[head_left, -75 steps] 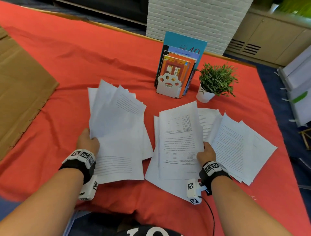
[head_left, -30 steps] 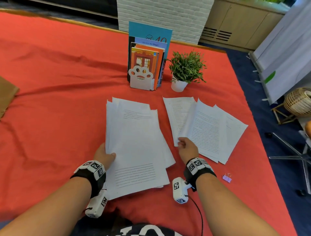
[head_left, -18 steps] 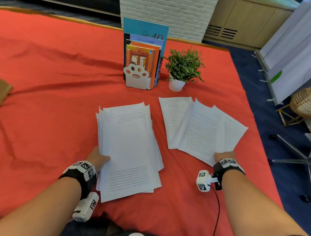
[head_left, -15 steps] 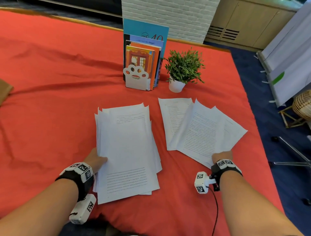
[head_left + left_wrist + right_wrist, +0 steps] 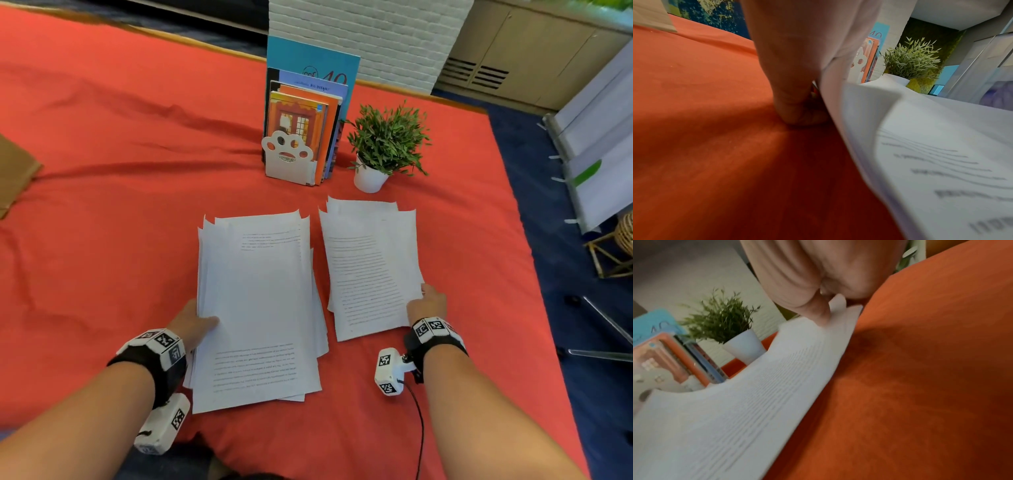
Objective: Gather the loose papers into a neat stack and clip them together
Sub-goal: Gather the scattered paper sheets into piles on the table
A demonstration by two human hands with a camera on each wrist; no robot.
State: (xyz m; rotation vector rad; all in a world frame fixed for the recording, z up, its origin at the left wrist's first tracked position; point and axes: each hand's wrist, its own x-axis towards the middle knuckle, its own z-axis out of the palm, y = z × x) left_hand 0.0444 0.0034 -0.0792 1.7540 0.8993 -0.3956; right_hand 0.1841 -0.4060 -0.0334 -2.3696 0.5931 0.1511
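Note:
Two piles of printed white sheets lie on the red cloth (image 5: 102, 205). The larger, loosely squared left pile (image 5: 257, 308) is held at its left edge by my left hand (image 5: 202, 320), thumb on top and fingers underneath; the left wrist view shows the left pile (image 5: 920, 146) lifted slightly off the cloth beside the left hand's fingers (image 5: 797, 105). My right hand (image 5: 424, 298) pinches the right edge of the smaller right pile (image 5: 370, 267). In the right wrist view the thumb (image 5: 818, 309) presses on the bowed right pile (image 5: 756, 402). No clip is in sight.
Upright books in a white paw-shaped bookend (image 5: 301, 137) and a small potted plant (image 5: 383, 147) stand just beyond the piles. Brown cardboard (image 5: 13, 181) lies at the far left. The table's right edge drops to blue floor (image 5: 565, 308).
The fanned sheets on the right have been drawn together into one narrower pile, and my right hand has moved forward along its right edge. The left pile and left hand have barely shifted.

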